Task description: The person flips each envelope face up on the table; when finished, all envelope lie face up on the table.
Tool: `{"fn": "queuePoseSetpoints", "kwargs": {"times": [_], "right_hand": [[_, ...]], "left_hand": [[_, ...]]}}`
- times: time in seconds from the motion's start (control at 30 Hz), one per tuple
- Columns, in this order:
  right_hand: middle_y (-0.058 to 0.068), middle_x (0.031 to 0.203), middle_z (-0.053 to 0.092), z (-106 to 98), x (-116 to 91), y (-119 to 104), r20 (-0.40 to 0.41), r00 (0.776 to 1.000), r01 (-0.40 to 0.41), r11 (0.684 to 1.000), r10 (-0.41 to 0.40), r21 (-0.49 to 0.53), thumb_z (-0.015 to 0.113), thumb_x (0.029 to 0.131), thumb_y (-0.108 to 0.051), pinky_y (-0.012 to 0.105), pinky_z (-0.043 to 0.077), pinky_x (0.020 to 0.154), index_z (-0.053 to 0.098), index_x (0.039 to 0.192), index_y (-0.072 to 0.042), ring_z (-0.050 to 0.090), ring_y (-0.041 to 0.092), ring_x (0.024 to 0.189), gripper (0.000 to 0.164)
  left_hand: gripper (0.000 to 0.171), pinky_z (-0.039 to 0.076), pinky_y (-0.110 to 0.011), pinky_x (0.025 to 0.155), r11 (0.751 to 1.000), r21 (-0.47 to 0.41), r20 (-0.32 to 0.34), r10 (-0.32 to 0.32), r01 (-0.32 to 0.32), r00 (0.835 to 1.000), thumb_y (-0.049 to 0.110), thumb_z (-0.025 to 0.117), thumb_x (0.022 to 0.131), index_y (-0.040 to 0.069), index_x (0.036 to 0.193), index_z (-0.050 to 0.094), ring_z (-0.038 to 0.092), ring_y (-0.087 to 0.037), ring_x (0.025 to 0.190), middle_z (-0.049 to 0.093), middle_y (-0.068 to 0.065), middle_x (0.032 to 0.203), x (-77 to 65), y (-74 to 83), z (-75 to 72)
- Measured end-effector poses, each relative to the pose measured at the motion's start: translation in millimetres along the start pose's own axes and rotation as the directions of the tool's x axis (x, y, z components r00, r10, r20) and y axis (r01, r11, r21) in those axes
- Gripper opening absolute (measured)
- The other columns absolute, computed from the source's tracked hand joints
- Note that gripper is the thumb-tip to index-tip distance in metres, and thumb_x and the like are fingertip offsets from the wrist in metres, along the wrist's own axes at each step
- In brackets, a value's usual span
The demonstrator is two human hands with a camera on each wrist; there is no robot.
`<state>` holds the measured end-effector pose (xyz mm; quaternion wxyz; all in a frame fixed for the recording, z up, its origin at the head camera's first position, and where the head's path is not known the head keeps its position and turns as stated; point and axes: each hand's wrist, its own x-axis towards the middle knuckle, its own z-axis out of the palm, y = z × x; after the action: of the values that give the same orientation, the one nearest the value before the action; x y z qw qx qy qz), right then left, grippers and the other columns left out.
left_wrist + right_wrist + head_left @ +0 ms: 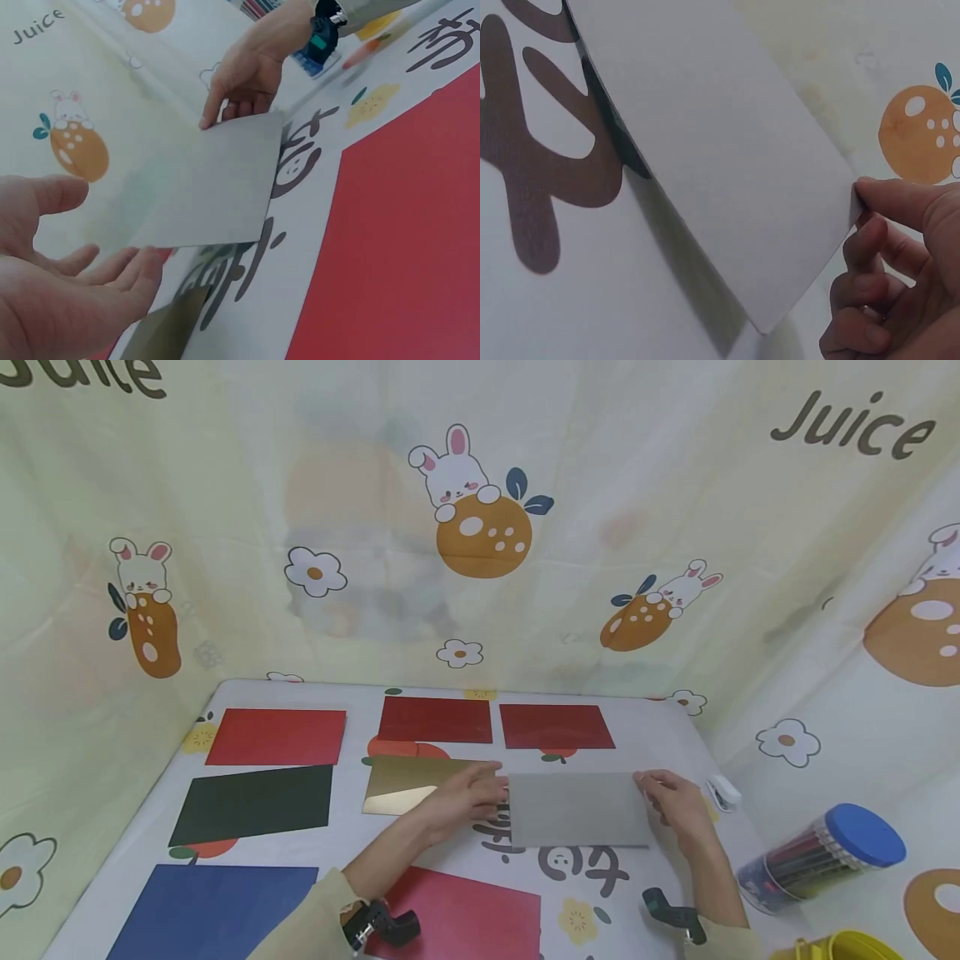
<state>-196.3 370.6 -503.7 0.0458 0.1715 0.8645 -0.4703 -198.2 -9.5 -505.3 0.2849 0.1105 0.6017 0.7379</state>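
Observation:
A light grey card is raised at a slant over the table's right half. Thumb and fingers of my right hand pinch its right edge near the far corner, as the right wrist view also shows. By the card's left edge is my left hand, its thumb held apart and its fingers loosely extended. In the left wrist view those fingers reach the card's near edge; whether they touch it I cannot tell. A dark green strip shows beneath the card. Partly behind my left hand lies a gold card.
Red cards lie along the back, with a dark green card and blue card at left. A larger red card lies in front. At right are a blue-lidded pencil tub, a yellow container and a small white object.

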Motion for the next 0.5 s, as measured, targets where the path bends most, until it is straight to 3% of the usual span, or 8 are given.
{"fn": "queuePoseSetpoints", "kwargs": {"times": [0.23, 0.37, 0.5], "right_hand": [[-0.006, 0.086, 0.062, -8, -3, -9, -0.031, 0.998, 0.063, 0.995, -0.061, 0.077, 0.061, 0.096, -0.054, 0.027, 0.042, 0.063, 0.063, 0.123, -0.008, 0.051, 0.016, 0.079, 0.053], [-0.010, 0.086, 0.069, -12, -5, -13, -0.049, 0.995, 0.094, 0.989, -0.088, 0.118, 0.063, 0.095, -0.054, 0.025, 0.043, 0.066, 0.065, 0.121, -0.009, 0.053, 0.015, 0.082, 0.052], [-0.009, 0.092, 0.072, -12, -8, -16, -0.073, 0.987, 0.153, 0.980, -0.144, 0.125, 0.062, 0.096, -0.053, 0.021, 0.045, 0.070, 0.067, 0.119, -0.006, 0.054, 0.013, 0.087, 0.052]], "left_hand": [[0.062, 0.037, -0.049, 0.115, 0.999, 0.022, 0.008, 0.032, -0.032, 0.999, 0.027, 0.063, 0.100, 0.022, 0.154, 0.035, 0.048, -0.032, 0.138, 0.046, -0.010, 0.153, -0.5, 10.5, -3.7], [0.058, 0.033, -0.048, 0.117, 0.997, -0.014, -0.006, 0.078, -0.078, 0.997, 0.025, 0.061, 0.101, 0.020, 0.154, 0.036, 0.049, -0.026, 0.139, 0.048, -0.011, 0.153, 0.0, 16.3, -5.1], [0.057, 0.031, -0.051, 0.118, 0.994, -0.045, -0.025, 0.102, -0.103, 0.994, 0.024, 0.060, 0.102, 0.019, 0.154, 0.036, 0.047, -0.028, 0.140, 0.049, -0.011, 0.152, 0.1, 19.8, -6.1]]}}
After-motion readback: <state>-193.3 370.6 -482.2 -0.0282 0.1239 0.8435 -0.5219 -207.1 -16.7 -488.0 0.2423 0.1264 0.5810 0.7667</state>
